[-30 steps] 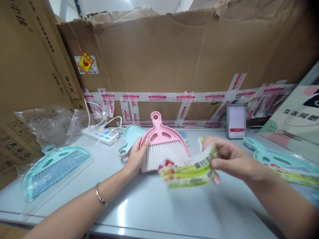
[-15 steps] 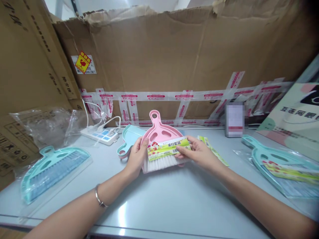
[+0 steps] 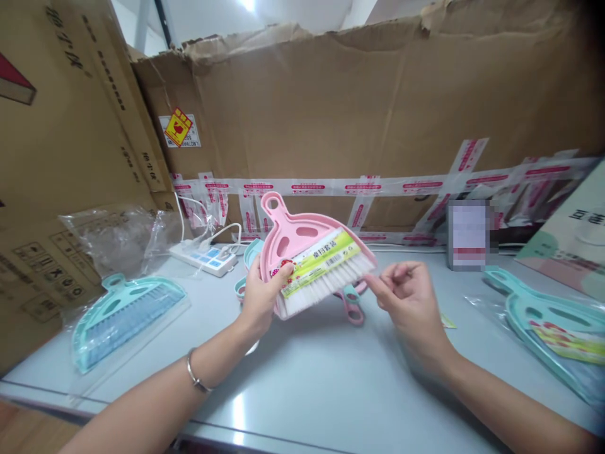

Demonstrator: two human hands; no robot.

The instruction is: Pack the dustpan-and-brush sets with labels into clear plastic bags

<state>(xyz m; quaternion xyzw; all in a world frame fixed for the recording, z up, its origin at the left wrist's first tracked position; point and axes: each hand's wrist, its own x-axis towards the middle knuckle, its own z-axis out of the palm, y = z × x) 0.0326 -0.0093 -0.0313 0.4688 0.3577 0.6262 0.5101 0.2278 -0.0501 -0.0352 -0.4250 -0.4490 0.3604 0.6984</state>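
A pink dustpan (image 3: 309, 221) is raised above the table, tilted, its handle pointing up and left. In its mouth lies a brush with white bristles (image 3: 331, 279). Across both is a green-yellow paper label (image 3: 326, 255) with red mushrooms. My left hand (image 3: 265, 290) grips the dustpan's left side, thumb over the label's end. Close to the dustpan's lower right corner is my right hand (image 3: 406, 296), its fingers half curled and thumb apart, with nothing visible in it. Whether the thumb touches the corner I cannot tell. Pink and teal handles (image 3: 352, 306) show beneath the dustpan.
Bagged teal dustpan sets lie at the left (image 3: 127, 321) and right (image 3: 543, 309). Behind them are a white power strip (image 3: 203, 257), a phone-like device (image 3: 469, 234) with a blurred screen, and a large cardboard box (image 3: 302, 113). Another label (image 3: 448, 321) lies partly behind my right arm.
My right hand has let go of the label and dustpan and moved right. The pink dustpan is lifted and tilted, its right side higher. The view has shifted slightly left.
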